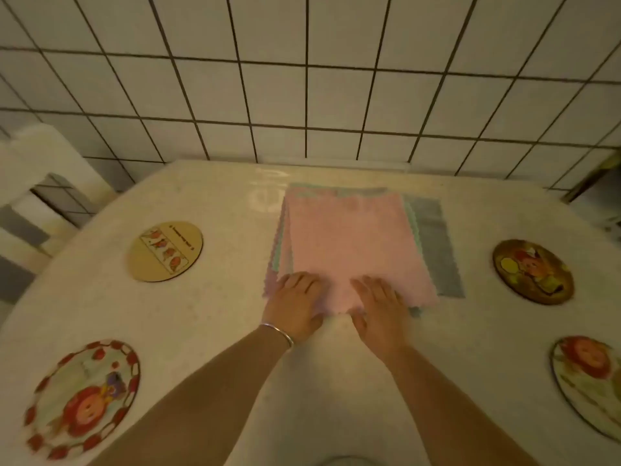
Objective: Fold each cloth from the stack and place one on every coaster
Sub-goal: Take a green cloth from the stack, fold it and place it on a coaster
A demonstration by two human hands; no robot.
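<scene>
— While both hands are resting on the near edge of the stack of cloths (356, 243), what exactly are they doing to it?

— The left hand (297, 306) is lying on the near left corner of the pink cloth (356, 250) on top, fingers spread forward, thumb at the cloth's edge. The right hand (381, 309) is sitting just beside it, at about three o'clock from the left one, fingers likewise flat on the pink fabric. The two hands are lying close together but not touching, and neither is visibly pinching anything; whether the thumbs are tucking under the edge cannot be told. A bracelet (277, 332) is circling the left wrist.

— And the stack itself?

— It is lying at twelve o'clock from the person, on the pale table (215, 331), near the tiled wall (302, 79). Green, lilac and grey cloths are peeking out under the pink one, the grey cloth (433, 247) jutting out toward three o'clock.

— The coasters?

— Four are showing, all bare. A tan coaster (164, 251) is sitting at ten o'clock from the hands, a red-rimmed coaster (82, 398) at eight o'clock, a dark coaster (532, 271) at two o'clock, and a fourth coaster (588, 381) at four o'clock, partly cut by the frame edge. A white chair (37, 183) is standing beyond the table at ten o'clock.
</scene>
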